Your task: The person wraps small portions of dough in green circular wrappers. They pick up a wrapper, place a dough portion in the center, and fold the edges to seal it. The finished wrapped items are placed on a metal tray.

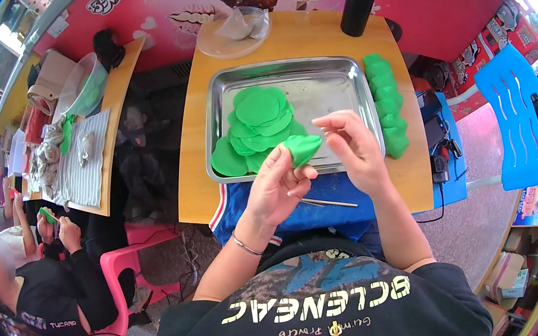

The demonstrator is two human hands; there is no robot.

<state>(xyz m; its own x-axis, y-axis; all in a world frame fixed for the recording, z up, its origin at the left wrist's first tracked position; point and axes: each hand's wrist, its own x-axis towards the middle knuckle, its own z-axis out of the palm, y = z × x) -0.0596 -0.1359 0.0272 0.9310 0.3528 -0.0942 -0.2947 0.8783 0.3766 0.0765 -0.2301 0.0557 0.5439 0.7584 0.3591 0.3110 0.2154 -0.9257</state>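
My left hand pinches a folded, pleated green piece, shaped like a dumpling, between thumb and fingers. Just to its right hovers my right hand, fingers curved and apart, with nothing visible between them. Both hands are over the near edge of a shiny metal tray. On the tray's left side lies an overlapping pile of thin, round green sheets. Along the right side of the tray, several folded green pieces stand in a row on the wooden table.
A black cylindrical flask and a round clear lid with a plastic bag stand at the back. A thin stick lies on blue cloth near me. Right is a blue chair; left, a co-worker sits on a pink chair.
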